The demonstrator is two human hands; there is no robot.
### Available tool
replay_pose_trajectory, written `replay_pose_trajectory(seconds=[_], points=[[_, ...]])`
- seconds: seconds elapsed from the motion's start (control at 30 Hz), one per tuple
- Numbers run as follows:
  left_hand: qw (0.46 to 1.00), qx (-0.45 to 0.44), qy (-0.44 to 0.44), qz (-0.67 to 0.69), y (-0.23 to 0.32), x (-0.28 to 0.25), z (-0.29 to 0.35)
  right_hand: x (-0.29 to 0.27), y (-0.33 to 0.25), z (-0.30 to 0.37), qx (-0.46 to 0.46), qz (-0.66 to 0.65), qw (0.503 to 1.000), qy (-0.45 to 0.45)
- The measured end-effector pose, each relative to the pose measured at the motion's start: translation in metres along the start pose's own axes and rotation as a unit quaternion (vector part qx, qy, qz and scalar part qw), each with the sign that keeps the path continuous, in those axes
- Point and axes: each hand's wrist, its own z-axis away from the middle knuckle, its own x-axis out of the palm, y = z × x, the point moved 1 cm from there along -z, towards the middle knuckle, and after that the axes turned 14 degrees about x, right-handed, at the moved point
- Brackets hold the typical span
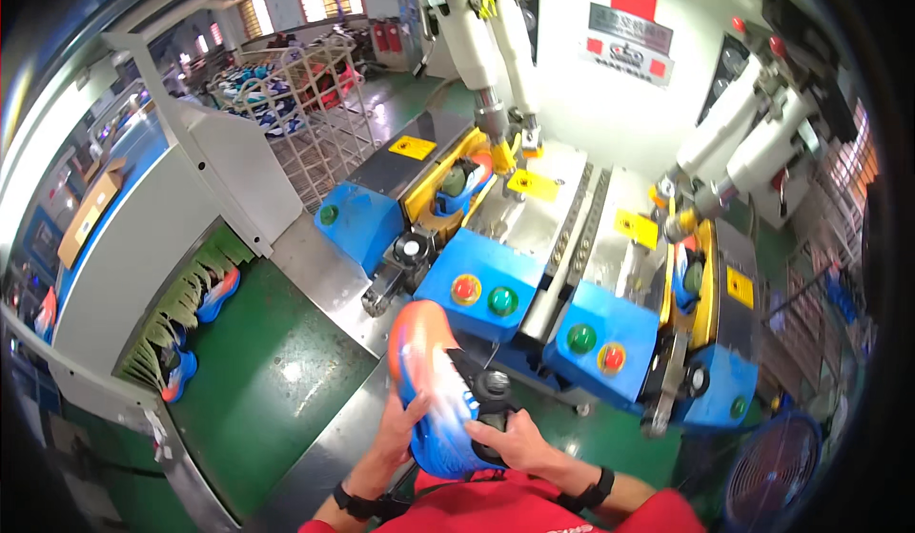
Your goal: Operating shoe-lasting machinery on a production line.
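A sports shoe, orange at one end and blue at the other with white between, is held in front of my body with its orange end pointing away. My left hand grips its left side, the thumb on the upper. My right hand has its thumb on the right side; some of its fingers are hidden. A dark round-topped part stands by the shoe's opening. Ahead, a similar shoe sits in the machine's left yellow-lined holder, and another shoe is in the right one.
Blue button housings with red and green buttons face me, close beyond the held shoe. Thick white cylinders reach down over both holders. On the left, shoes emerge through a green fringe onto a green surface. A fan stands lower right.
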Motion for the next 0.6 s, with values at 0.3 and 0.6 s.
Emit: replay_pose_trajectory(seconds=[0.3,0.6], points=[[0.837,0.133,-0.111,-0.519,0.013,0.026,-0.375,-0.068,-0.048,-0.024,-0.139,-0.093,0.983,0.07],[0.805,0.112,-0.299,-0.499,-0.048,0.01,-0.558,-0.053,-0.084,-0.051,0.096,-0.148,0.967,0.184]])
